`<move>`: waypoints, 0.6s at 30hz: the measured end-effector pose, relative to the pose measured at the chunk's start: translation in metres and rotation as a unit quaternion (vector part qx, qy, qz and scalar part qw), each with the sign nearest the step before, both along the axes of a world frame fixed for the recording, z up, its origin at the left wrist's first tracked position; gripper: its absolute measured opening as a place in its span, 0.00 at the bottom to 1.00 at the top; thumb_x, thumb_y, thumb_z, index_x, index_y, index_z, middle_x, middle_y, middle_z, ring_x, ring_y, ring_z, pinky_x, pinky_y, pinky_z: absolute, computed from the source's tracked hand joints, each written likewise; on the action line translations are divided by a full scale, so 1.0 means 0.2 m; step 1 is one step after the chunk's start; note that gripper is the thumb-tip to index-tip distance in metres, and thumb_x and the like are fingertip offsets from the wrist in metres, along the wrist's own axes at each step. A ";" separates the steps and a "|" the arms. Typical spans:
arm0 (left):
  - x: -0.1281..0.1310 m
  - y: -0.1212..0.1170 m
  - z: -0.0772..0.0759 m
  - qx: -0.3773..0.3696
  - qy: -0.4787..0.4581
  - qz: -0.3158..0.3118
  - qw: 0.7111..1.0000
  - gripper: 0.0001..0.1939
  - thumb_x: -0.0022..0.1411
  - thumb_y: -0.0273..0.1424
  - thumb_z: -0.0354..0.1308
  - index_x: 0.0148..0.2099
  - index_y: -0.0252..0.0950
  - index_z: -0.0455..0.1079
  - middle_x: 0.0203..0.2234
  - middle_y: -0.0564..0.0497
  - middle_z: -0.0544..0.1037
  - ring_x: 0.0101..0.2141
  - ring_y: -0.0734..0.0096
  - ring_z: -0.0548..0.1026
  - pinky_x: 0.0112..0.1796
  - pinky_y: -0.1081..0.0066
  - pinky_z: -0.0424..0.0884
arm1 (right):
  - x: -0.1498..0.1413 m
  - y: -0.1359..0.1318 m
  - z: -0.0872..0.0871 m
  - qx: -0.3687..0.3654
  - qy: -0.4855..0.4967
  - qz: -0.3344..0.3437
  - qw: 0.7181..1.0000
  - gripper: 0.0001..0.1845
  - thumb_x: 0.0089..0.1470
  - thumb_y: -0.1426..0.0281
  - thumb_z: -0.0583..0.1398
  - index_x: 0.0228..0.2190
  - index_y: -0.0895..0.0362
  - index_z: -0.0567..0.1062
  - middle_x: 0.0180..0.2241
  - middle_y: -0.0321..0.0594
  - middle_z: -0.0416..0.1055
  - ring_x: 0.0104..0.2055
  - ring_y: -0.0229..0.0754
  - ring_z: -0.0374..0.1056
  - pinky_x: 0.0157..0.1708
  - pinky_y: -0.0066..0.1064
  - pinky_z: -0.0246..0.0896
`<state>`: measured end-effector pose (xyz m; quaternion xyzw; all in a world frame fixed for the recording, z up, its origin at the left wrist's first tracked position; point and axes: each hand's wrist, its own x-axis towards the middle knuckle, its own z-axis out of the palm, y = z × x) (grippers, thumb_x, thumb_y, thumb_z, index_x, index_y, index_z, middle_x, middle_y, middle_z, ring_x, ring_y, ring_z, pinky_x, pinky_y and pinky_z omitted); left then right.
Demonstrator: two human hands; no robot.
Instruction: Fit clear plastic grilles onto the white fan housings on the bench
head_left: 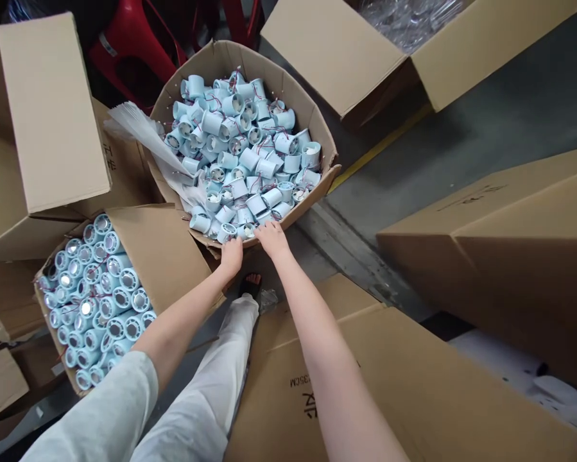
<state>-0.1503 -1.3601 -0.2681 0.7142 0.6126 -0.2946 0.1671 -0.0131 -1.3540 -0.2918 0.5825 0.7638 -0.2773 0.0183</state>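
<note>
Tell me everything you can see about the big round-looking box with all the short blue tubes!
The box looks like brown cardboard. Its sides bulge outward, and its rim is bent and rough. It's open on top and heaped with short, pale blue tubes with thin wires. A crumpled, whitish plastic sheet hangs over its left side. The left hand and right hand seem to grip its near edge. Its bottom is hidden.
</note>
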 end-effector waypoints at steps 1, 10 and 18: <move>0.00 0.00 0.00 0.004 -0.007 0.003 1.000 0.16 0.69 0.35 0.58 0.55 0.32 0.70 0.47 0.44 0.77 0.45 0.63 0.78 0.47 0.57 0.77 | 0.00 0.00 0.00 -0.002 -0.002 -0.004 1.000 0.20 0.67 0.79 0.48 0.44 0.59 0.80 0.45 0.52 0.77 0.52 0.52 0.62 0.55 0.44 0.50; -0.01 0.06 -0.14 -0.007 -0.063 0.056 0.996 0.17 0.71 0.37 0.55 0.57 0.34 0.69 0.50 0.43 0.76 0.47 0.63 0.76 0.49 0.56 0.75 | -0.05 0.13 -0.07 -0.056 0.016 -0.082 0.995 0.20 0.67 0.78 0.48 0.48 0.61 0.77 0.53 0.58 0.72 0.59 0.59 0.58 0.59 0.54 0.46; -0.20 -0.17 0.39 -0.098 -0.138 -0.039 0.985 0.27 0.69 0.35 0.55 0.68 0.42 0.61 0.70 0.44 0.57 0.69 0.46 0.53 0.67 0.42 0.49 | -0.16 -0.43 0.58 -0.144 0.053 -0.275 0.949 0.24 0.66 0.71 0.54 0.61 0.59 0.68 0.63 0.58 0.64 0.66 0.59 0.58 0.63 0.57 0.53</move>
